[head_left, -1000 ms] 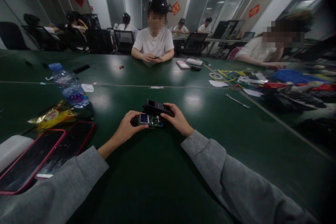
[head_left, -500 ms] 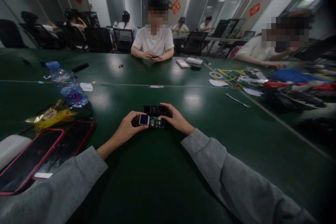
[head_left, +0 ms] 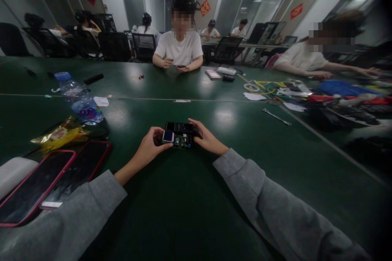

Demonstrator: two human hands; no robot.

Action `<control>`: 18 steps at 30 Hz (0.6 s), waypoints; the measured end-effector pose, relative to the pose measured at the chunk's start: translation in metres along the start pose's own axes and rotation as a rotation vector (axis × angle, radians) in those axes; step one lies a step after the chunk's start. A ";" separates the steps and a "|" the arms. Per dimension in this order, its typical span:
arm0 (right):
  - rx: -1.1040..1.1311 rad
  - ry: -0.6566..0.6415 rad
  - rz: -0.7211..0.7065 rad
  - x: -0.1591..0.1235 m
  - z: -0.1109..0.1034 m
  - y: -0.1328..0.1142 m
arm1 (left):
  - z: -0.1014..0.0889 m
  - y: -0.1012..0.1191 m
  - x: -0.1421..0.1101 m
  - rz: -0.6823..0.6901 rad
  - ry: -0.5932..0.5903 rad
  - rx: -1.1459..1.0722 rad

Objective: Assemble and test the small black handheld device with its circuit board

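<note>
A green circuit board with a small square screen at its left end is held low over the table, in front of me. Directly behind it sits a flat black case, partly covered by the board and my fingers. My left hand pinches the board's left end, thumb along the near edge below the screen. On the other side, my right hand curls around the right end of the case, its thumb by the board's right edge. The fingertips behind are hidden.
To the left are a tilted plastic bottle, a yellow wrapper and two phones. A wrench and tangled cables lie to the right. Across the green table sits a person holding a small device.
My right thumb has slid off the board's top toward its right edge. The person opposite has lifted one hand from their device. The person at right has stretched out an arm.
</note>
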State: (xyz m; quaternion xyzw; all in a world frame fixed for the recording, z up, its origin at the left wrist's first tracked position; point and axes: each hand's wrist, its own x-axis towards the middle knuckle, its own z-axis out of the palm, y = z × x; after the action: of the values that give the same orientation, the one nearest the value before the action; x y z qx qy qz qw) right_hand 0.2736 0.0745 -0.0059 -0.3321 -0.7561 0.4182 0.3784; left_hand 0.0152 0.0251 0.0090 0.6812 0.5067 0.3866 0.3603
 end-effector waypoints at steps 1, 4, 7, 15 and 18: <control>0.004 0.046 0.006 0.000 0.001 0.000 | 0.000 -0.002 0.000 0.000 0.005 0.003; -0.011 0.176 0.040 -0.002 0.003 -0.004 | 0.002 -0.009 0.001 0.006 0.035 0.021; -0.061 0.192 0.065 -0.005 0.007 -0.010 | 0.002 -0.014 0.001 0.051 0.054 0.071; -0.325 0.029 -0.059 -0.010 0.019 -0.015 | 0.007 -0.008 -0.002 0.078 -0.091 0.404; -0.375 0.021 -0.082 -0.010 0.020 -0.014 | 0.010 -0.010 0.000 0.116 -0.127 0.502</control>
State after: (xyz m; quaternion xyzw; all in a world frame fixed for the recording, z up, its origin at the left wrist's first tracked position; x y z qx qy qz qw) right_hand 0.2588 0.0529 -0.0036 -0.3698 -0.8298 0.2508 0.3344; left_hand 0.0199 0.0260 -0.0039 0.7999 0.5235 0.2252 0.1882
